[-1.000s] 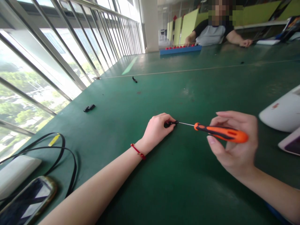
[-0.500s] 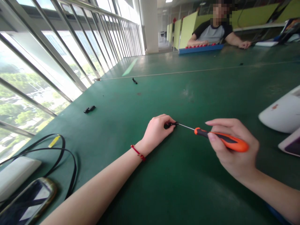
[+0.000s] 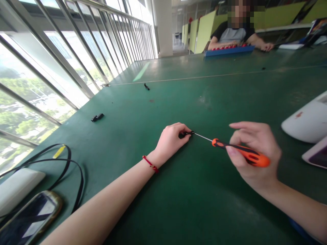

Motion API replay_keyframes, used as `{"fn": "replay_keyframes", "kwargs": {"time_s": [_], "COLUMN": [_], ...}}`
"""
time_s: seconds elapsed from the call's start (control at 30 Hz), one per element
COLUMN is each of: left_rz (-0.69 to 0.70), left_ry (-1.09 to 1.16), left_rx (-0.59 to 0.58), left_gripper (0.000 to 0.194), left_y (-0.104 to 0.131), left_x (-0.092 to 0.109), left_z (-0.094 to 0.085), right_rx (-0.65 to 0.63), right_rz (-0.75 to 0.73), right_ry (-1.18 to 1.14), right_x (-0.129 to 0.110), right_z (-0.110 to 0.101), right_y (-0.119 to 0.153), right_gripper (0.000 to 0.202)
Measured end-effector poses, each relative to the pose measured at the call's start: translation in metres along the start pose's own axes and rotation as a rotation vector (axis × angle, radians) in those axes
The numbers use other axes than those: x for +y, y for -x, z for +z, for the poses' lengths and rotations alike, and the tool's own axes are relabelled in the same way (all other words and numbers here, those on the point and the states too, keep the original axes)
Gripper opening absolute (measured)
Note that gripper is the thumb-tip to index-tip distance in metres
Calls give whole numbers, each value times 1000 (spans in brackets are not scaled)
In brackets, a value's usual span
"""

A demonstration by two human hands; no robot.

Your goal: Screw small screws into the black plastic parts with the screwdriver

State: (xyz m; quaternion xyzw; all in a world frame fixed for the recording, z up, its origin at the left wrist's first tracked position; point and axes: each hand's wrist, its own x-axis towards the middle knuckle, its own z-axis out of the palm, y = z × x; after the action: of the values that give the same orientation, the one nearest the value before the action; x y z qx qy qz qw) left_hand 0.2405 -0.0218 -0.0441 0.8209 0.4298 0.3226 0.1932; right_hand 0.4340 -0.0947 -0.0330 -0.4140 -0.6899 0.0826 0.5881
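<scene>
My left hand [image 3: 171, 139] rests on the green table, its thumb and fingertips closed on a small black part [image 3: 189, 133]. Most of that part is hidden by the fingers. From the right, a screwdriver [image 3: 244, 153] with an orange and black handle reaches over, and its thin metal tip meets the part's end. My right hand [image 3: 260, 154] grips the handle between thumb and fingers, with the index finger raised off it.
Two small black pieces lie farther off, one at left [image 3: 97, 117] and one near the table's seam [image 3: 146, 86]. A phone [image 3: 30, 217], a white box [image 3: 20, 189] and a black cable [image 3: 81, 180] are at lower left. White objects [image 3: 306, 122] stand at right. Across sits a person [image 3: 233, 35] behind a blue tray [image 3: 230, 51].
The screwdriver handle has turned a little in my right hand, and the index finger has lifted. My left hand stays in place. The blue tray across the table has shifted right.
</scene>
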Motion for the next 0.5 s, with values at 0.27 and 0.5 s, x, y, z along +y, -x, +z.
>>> {"fn": "replay_keyframes", "kwargs": {"time_s": [0.27, 0.5], "left_rz": [3, -1], "left_ry": [-1, -5], "left_rx": [0, 2], "left_gripper": [13, 13], "left_y": [0, 0], "left_x": [-1, -1], "left_z": [0, 0], "right_rx": [51, 70], "right_rz": [11, -46], "right_ry": [-65, -36], "right_x": [2, 1], "right_z": [1, 1], "right_y": [0, 0], "right_gripper": [42, 45]}}
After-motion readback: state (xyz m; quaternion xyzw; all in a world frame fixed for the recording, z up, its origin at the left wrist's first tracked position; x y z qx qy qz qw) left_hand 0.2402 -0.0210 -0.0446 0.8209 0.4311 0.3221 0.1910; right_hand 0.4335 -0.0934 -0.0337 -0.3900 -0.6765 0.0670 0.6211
